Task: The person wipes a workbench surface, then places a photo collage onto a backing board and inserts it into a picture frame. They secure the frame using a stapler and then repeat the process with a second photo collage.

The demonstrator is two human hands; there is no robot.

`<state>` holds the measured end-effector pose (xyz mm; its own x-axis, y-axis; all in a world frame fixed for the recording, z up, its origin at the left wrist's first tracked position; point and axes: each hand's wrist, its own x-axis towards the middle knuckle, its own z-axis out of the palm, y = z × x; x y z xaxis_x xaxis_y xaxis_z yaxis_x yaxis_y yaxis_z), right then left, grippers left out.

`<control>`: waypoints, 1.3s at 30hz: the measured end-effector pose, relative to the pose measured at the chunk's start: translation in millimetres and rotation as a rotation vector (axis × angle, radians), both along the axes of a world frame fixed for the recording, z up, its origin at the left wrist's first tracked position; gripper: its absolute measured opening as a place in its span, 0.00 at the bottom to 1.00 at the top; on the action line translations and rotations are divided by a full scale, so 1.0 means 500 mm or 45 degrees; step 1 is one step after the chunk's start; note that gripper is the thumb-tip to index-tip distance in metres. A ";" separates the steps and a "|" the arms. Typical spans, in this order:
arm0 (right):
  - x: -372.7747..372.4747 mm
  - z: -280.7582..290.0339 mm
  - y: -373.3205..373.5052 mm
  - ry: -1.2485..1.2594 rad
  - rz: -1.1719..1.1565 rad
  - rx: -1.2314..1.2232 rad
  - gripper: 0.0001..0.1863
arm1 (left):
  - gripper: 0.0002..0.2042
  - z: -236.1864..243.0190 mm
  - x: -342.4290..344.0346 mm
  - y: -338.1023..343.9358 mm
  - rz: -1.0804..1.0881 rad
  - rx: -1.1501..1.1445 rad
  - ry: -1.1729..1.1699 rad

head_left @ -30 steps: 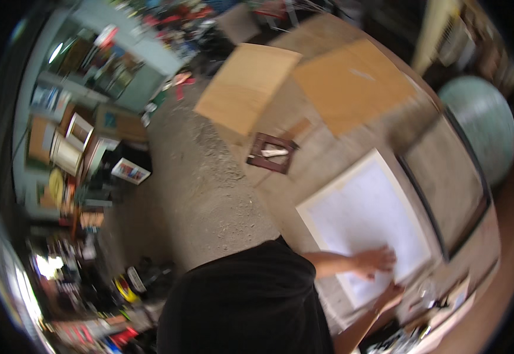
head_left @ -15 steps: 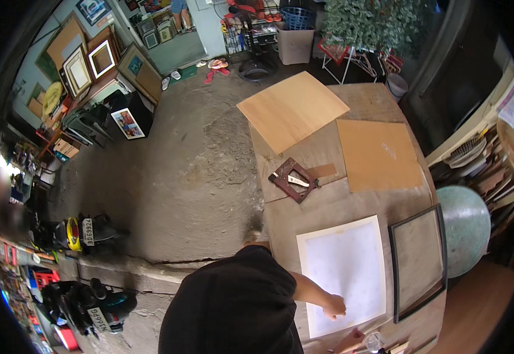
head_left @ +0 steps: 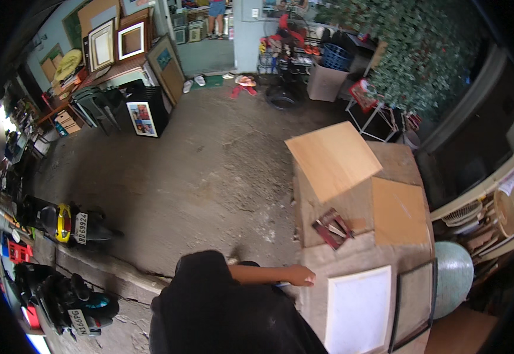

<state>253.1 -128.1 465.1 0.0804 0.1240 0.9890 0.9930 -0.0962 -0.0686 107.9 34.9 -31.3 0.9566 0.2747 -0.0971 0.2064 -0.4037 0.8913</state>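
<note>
My left hand (head_left: 302,275) is held at the table's left edge, with the bare forearm stretched out from a black sleeve. Its fingers are curled closed; what they hold, if anything, is hidden, though a small pale bit shows under the wrist. Nearest to it lies a white sheet (head_left: 358,312) with a cream border, flat on the table (head_left: 322,259). Right of the sheet is a thin black frame (head_left: 434,289). Farther up the table lies a dark red, squarish object (head_left: 332,229) with a pale strip across it. My right hand is out of view.
A light wooden board (head_left: 334,159) and a brown board (head_left: 398,212) lie at the table's far end. A round greenish top (head_left: 453,277) stands at its right. Two motorcycles are at left, one with a yellow part (head_left: 63,223). Frames lean at the far left.
My left hand has drawn back from over the white sheet to the table's left edge. My right hand has gone out of view. The view has shifted, so the table appears lower.
</note>
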 end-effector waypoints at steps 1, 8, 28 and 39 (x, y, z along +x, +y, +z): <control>-0.027 -0.016 0.049 0.044 0.126 -0.075 0.17 | 0.13 -0.026 -0.046 0.010 0.142 -0.059 0.038; -0.242 -0.191 0.347 0.404 0.902 -0.778 0.16 | 0.28 -0.384 -0.486 0.068 1.049 -0.408 1.226; -0.580 -0.353 0.966 0.566 1.722 -1.522 0.16 | 0.21 -0.260 -0.983 0.271 1.845 -0.683 0.458; -0.712 -0.181 1.447 0.189 2.130 -1.105 0.18 | 0.12 -0.270 -0.965 0.270 1.171 -0.288 1.123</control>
<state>-102.8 595.3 374.8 -0.5674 0.5469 0.6156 0.0797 0.7806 -0.6200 -374.6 169.7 -166.3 0.0160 0.6886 -0.7250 0.8758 0.3401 0.3424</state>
